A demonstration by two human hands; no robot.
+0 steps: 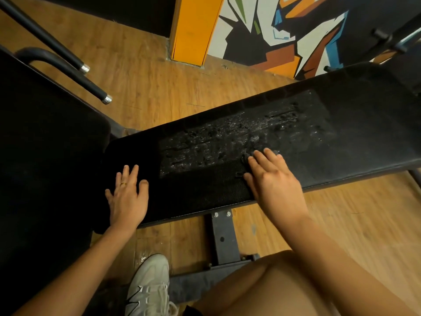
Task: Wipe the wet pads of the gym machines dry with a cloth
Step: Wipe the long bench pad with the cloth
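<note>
Pad (341, 133) carries a wet patch (227, 137) mid-surface. Right hand (273, 181), fingers straight, presses a dark cloth (205, 185) at the patch's near edge; left hand (127, 195) lies flat, fingers spread, on the pad's left end.

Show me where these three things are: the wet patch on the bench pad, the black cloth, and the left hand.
wet patch (227, 137): head view, middle of the glistening area.
black cloth (205, 185): head view, its bare textured middle.
left hand (128, 197): head view, back of the hand.
</note>
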